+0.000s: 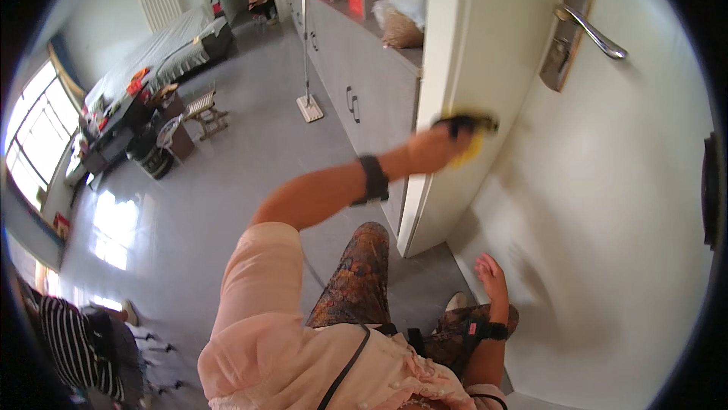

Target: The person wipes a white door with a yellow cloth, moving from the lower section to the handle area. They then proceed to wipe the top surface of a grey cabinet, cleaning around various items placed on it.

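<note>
My left arm reaches across to the white door frame [483,57]. My left hand [435,149] grips a yellow and black cleaning cloth or pad [470,151], blurred by motion, against the frame's face. What the black part is, I cannot tell. My right hand [491,274] hangs low beside the white door [614,199], fingers slightly apart and nothing in them. Higher on that door is a metal lever handle [594,33] on a long lock plate [569,31].
Grey low cabinets [375,80] adjoin the frame, with plastic bags [404,23] on top. A flat mop [309,107] stands on the glossy floor. Leftward are a bed [165,57], a small stool [206,114] and a dark bin [149,154]. Other people [85,342] are about the room.
</note>
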Tool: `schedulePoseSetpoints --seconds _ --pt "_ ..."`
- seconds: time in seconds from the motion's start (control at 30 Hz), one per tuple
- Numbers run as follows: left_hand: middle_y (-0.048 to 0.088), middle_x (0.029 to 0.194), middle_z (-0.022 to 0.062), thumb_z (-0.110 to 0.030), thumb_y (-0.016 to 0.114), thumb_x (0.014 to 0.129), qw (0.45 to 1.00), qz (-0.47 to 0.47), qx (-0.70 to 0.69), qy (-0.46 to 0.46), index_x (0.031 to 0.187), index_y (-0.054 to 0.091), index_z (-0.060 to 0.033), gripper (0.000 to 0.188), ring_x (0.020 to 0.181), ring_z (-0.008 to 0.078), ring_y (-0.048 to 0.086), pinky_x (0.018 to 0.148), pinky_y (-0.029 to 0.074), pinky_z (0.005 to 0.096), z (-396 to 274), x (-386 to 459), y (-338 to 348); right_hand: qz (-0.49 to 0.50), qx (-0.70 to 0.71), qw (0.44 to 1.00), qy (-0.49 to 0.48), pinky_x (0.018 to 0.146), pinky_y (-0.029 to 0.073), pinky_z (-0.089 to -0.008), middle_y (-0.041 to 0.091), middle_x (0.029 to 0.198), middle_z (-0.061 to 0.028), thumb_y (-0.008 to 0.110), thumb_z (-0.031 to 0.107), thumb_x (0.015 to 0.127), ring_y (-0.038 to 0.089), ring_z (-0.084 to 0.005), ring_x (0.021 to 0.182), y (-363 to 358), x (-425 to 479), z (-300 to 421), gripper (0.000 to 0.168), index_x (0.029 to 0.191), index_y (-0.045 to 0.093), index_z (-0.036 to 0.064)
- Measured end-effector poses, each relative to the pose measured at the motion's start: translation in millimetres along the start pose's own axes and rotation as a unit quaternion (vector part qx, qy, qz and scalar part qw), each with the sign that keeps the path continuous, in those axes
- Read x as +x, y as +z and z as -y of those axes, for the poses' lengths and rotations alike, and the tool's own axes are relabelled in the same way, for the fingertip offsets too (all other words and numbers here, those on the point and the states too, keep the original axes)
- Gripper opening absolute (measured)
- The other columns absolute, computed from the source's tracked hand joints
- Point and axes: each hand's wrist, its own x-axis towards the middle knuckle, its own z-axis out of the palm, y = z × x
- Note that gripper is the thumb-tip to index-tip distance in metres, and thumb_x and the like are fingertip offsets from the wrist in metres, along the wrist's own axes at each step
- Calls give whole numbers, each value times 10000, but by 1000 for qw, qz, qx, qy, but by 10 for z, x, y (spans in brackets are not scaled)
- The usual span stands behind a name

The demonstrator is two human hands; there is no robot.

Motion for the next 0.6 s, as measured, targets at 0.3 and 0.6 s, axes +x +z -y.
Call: schedulePoseSetpoints --seconds 0.3,0.6 --pt "477 1172 120 -137 462 734 984 -79 45 -156 1022 568 -106 309 1149 269 373 996 221 421 1433 1650 -652 -42 -175 984 5 789 436 -299 595 985 -132 540 154 802 568 -206 910 -109 31 -636 342 1127 498 59" --pt "492 1114 151 -224 469 761 951 157 -246 97 910 597 -22 283 1107 286 390 975 259 385 -408 423 149 -29 -222 974 -26 772 448 -306 599 992 -142 556 165 799 579 -217 907 -8 105 -596 351 1123 499 42"
